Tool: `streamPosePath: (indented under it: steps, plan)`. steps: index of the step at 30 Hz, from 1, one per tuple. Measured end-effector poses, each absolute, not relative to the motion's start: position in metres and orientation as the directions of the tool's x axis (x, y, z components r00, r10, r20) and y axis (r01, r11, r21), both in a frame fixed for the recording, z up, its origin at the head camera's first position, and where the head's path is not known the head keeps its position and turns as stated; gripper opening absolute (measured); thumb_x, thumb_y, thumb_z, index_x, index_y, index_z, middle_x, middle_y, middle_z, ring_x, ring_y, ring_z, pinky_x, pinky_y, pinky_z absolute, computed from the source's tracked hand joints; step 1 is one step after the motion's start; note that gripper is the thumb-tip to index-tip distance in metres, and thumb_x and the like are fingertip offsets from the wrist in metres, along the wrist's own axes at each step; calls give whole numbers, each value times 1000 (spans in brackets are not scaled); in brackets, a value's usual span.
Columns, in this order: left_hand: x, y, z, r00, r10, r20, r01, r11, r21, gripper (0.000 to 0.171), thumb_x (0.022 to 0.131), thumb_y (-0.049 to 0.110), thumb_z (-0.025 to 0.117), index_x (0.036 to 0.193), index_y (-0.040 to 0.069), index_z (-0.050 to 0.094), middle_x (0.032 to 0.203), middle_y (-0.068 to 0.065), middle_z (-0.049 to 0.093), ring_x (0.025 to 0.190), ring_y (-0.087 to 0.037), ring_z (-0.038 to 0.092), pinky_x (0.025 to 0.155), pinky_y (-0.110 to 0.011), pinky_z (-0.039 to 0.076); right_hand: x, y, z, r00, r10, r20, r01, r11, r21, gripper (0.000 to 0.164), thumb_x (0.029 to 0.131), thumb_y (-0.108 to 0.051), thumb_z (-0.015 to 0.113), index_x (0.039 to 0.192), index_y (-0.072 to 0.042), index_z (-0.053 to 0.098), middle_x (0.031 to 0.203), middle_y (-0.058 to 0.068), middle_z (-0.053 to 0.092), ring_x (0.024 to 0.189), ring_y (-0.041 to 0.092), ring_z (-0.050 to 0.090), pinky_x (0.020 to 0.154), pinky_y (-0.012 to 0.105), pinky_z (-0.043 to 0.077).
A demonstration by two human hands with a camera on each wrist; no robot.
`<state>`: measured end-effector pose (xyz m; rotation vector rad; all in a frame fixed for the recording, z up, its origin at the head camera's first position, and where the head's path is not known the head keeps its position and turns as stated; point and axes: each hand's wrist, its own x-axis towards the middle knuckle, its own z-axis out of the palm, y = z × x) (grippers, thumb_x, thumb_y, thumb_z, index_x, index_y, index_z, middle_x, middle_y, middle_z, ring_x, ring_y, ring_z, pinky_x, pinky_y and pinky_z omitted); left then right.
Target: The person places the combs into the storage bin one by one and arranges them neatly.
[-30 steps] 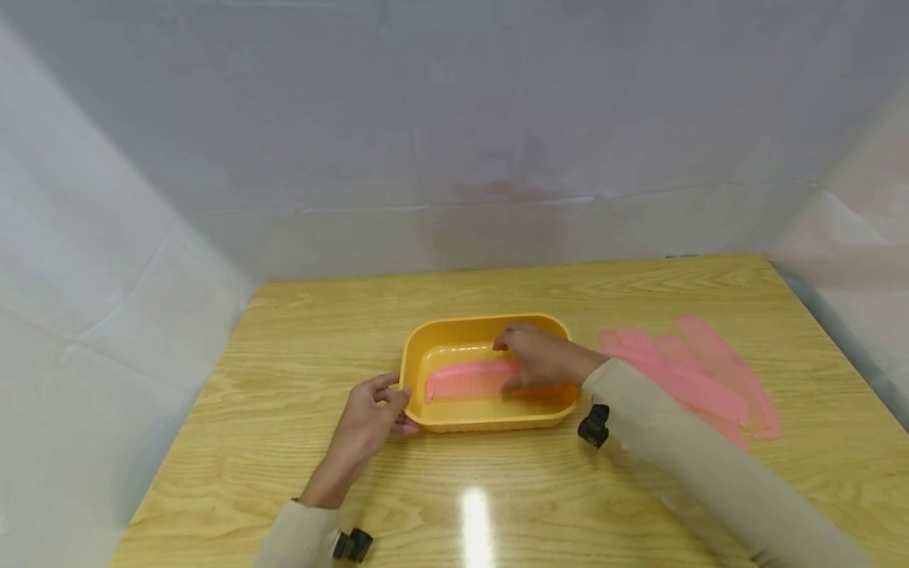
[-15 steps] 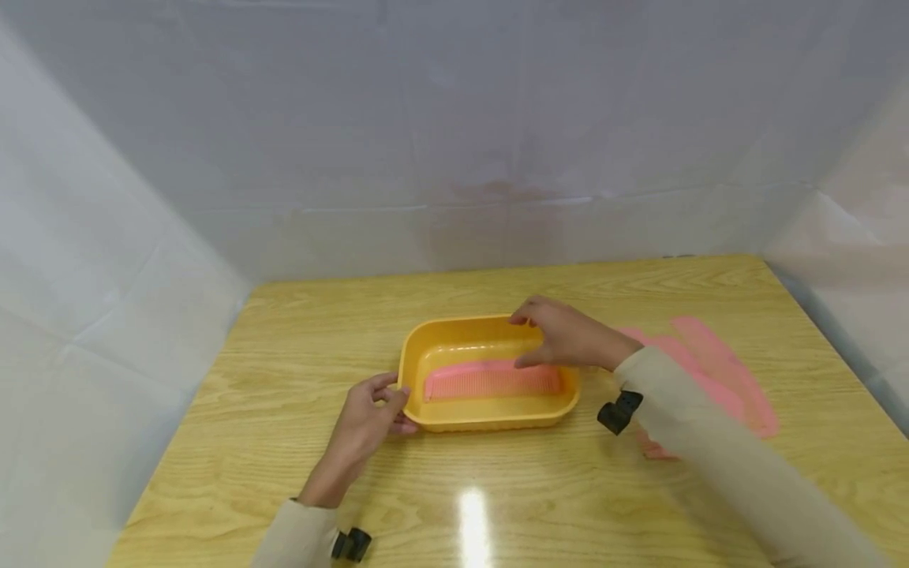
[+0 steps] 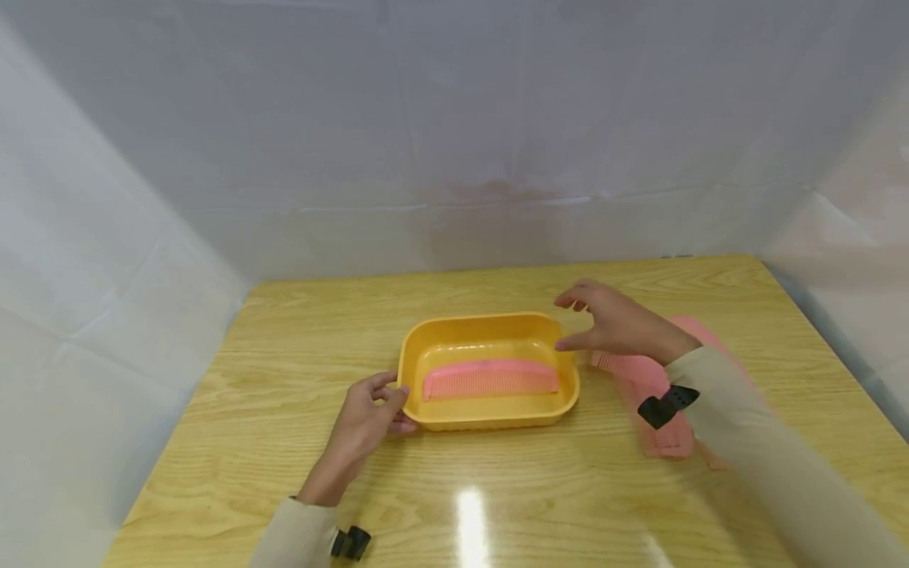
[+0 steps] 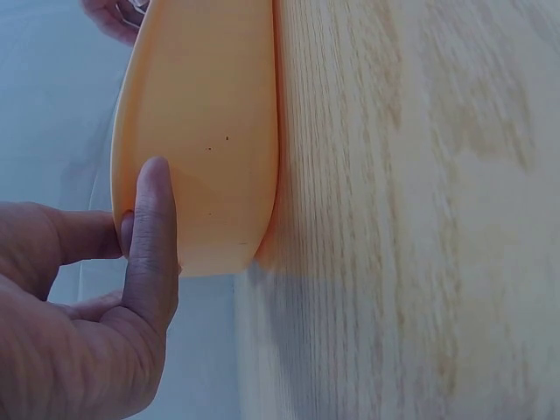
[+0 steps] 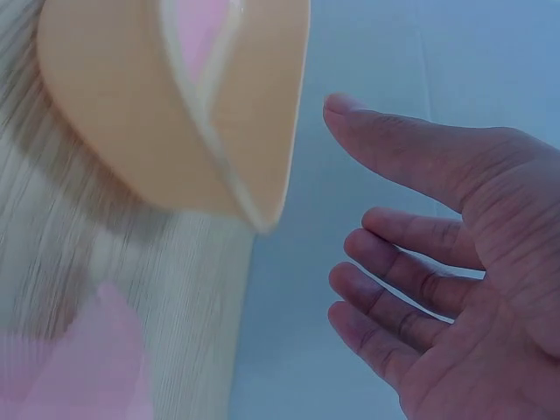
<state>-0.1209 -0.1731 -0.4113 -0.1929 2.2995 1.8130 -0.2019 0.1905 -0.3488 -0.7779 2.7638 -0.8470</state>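
Note:
A yellow plastic basin [image 3: 490,424] stands on the table, and a single pink comb [image 3: 490,380] lies flat on its floor. My left hand [image 3: 364,422] pinches the basin's near-left rim; the left wrist view shows the thumb [image 4: 156,219] against the wall. Just above the basin's right end hovers my right hand [image 3: 621,322], thumb and fingers spread apart, holding nothing. In the right wrist view its fingers [image 5: 398,297] are loosely bent, apart from the basin. Several pink combs [image 3: 671,434] lie in an overlapping pile under the right forearm, which partly hides them.
The wooden table [image 3: 298,339] has its far edge close to a hanging pale sheet [image 3: 355,237]. More sheeting [image 3: 106,315] hangs along the left and right sides.
My right hand has risen out of the basin and moved right, leaving the comb lying inside. The left hand stays on the rim, and the basin has hardly moved.

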Motion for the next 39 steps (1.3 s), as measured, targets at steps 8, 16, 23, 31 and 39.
streamPosePath:
  steps: [8, 16, 23, 31, 39]
  plan:
    - [-122, -172, -413, -971, 23, -240, -228, 233, 945, 46, 104, 7, 56, 147, -6, 44, 101, -22, 56, 72, -22, 69, 68, -33, 66, -195, 226, -353, -888, -460, 14, -387, 730, -563, 62, 85, -25, 84, 132, 6, 59, 127, 21, 58, 114, 40, 55, 95, 57, 54]
    - [-122, -172, -412, -970, 23, -242, -231, 230, 945, 46, 104, 7, 56, 146, -6, 44, 100, -22, 56, 72, -21, 70, 68, -32, 66, -182, 259, -362, -914, -404, -26, -310, 740, -597, 68, 86, -30, 84, 136, 5, 55, 132, 26, 56, 116, 44, 54, 94, 59, 53]
    - [-122, -173, -410, -969, 20, -246, -235, 225, 946, 47, 104, 8, 56, 147, -7, 42, 102, -22, 56, 72, -22, 70, 68, -32, 66, -173, 284, -369, -934, -353, -55, -256, 770, -585, 74, 85, -36, 84, 137, 7, 54, 133, 26, 55, 117, 43, 53, 93, 60, 52]
    - [-121, -172, -410, -968, 24, -248, -237, 220, 946, 48, 105, 8, 56, 148, -7, 42, 102, -22, 56, 73, -23, 70, 69, -33, 66, -160, 306, -383, -942, -327, -78, -219, 773, -596, 75, 87, -37, 82, 138, 9, 52, 135, 28, 54, 117, 43, 53, 91, 60, 53]
    - [-120, -172, -411, -969, 19, -245, -235, 224, 946, 47, 104, 7, 56, 147, -7, 43, 101, -21, 55, 73, -23, 70, 69, -33, 66, -148, 318, -402, -945, -317, -87, -202, 769, -607, 74, 85, -36, 84, 135, 10, 55, 132, 26, 57, 114, 40, 55, 90, 55, 54]
